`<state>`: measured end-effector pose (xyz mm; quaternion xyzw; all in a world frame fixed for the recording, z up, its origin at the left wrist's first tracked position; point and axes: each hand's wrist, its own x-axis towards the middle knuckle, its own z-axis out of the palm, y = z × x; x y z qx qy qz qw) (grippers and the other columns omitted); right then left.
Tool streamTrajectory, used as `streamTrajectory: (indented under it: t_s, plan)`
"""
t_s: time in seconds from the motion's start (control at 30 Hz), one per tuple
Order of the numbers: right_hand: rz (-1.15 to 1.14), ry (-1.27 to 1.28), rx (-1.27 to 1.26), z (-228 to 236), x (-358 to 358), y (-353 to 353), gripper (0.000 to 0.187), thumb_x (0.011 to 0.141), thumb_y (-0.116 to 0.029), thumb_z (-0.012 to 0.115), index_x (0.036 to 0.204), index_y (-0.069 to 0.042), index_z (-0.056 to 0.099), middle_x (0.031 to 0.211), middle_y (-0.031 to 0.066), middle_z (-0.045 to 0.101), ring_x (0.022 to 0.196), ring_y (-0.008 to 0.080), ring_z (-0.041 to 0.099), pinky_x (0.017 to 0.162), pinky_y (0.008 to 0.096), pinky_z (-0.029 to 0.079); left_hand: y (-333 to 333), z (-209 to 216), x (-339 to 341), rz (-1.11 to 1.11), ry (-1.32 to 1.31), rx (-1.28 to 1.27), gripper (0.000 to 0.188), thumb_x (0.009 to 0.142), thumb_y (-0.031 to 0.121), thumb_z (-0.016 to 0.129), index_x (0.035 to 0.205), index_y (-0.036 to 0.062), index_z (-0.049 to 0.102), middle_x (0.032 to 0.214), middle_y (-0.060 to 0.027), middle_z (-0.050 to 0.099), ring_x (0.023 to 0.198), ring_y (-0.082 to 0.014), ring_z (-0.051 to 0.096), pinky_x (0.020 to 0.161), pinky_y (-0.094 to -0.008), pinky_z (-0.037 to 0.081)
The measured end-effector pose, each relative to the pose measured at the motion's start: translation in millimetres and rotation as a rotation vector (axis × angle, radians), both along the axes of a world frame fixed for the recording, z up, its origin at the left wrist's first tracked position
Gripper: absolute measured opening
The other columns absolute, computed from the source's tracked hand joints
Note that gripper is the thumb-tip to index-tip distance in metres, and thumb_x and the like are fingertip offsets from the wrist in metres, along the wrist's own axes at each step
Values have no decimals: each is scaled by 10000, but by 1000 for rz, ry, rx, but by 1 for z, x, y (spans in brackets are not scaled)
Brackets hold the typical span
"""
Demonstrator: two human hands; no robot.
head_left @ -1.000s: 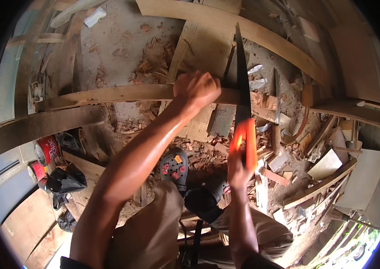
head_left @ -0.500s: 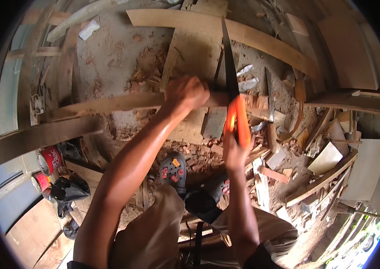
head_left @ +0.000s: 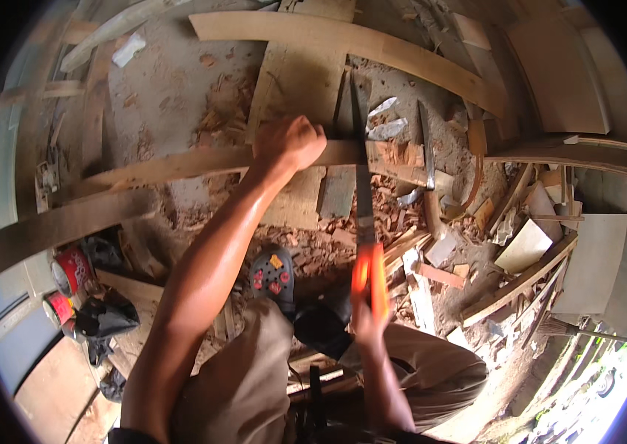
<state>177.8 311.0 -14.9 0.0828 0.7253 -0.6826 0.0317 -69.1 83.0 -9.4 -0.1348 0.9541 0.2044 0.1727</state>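
A hand saw with a dark blade and an orange handle (head_left: 370, 280) points away from me, its blade lying across a long wooden plank (head_left: 180, 164). My right hand (head_left: 367, 325) is closed round the saw's handle, close to my knee. To the left of the blade, my left hand (head_left: 290, 144) is closed over the plank and grips it. The plank runs left to right and rests across a wider board (head_left: 295, 200) on the ground. Splintered wood shows at the plank's right part, just past the blade.
Another plank (head_left: 276, 28) lies across the far side. Wood scraps and chips cover the ground around my clog (head_left: 272, 275). Red cans (head_left: 69, 272) and a black plastic bag (head_left: 110, 314) sit at the left. Boards (head_left: 598, 259) and a curved wood strip (head_left: 520, 285) are at the right.
My right hand has pulled the saw back toward me, so the handle sits nearer my knees. The left hand keeps its hold on the plank. The whole view has shifted slightly.
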Motion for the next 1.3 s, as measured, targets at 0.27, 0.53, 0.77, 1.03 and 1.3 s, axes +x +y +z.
streamTrajectory:
  t_s: [0.27,0.53,0.77,1.03,1.3]
  plan:
    - [45,-159,28,3,-93,-21,135,908,-95,605,965,15,549,784,35,601,601,79,532,527,264,423,5,7,9,28,0,-8,451,925,335,420,820,25,730,896,-217,715,851,-396,704,789,-457,572]
    - [266,17,219,66,33,40,462,902,-80,517,1321,113,498,1218,191,636,995,224,669,878,331,512,-5,20,-1,29,-171,7,468,935,318,415,724,19,706,738,-214,693,709,-360,705,706,-464,569]
    - [-37,-186,56,15,-149,-57,302,890,-106,629,628,-8,515,527,-56,460,476,52,420,430,275,342,-4,-12,1,-1,121,4,413,899,323,437,799,60,740,820,-218,706,807,-378,703,779,-463,567]
    - [73,-125,274,41,-6,14,329,922,-121,588,1200,47,636,903,130,735,704,158,684,670,279,540,0,11,-5,13,-48,-54,421,897,308,433,779,43,737,868,-210,713,826,-373,709,790,-457,569]
    - [99,7,217,6,-20,5,101,907,-67,559,884,27,587,769,45,598,659,97,545,578,275,418,1,3,-11,-104,-24,-7,439,921,295,426,788,-2,721,858,-249,695,793,-422,689,759,-484,554]
